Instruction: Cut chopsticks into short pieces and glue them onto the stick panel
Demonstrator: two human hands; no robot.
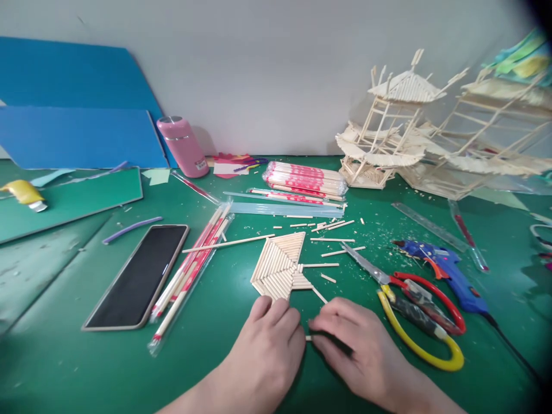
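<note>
Both hands low centre on the green table. Left hand and right hand meet fingertip to fingertip over a short thin stick; only a tiny bit shows in the gap btwn them. Its long axis looks roughly left-right, parallel to the near table edge, but most of it is hidden. Left fingers curled down, right fingers pinched nearly closed on the stick; can't tell if left actually grips it.

Just beyond the fingers: fan-shaped stick panel, flat on table, pointed corner toward the hands. Scissors w/ red and yellow handles just right of right hand, blades pointing up-left. Blue glue gun beyond them. Phone well left, chopstick pack beside it. Open table near-left of hands.
</note>
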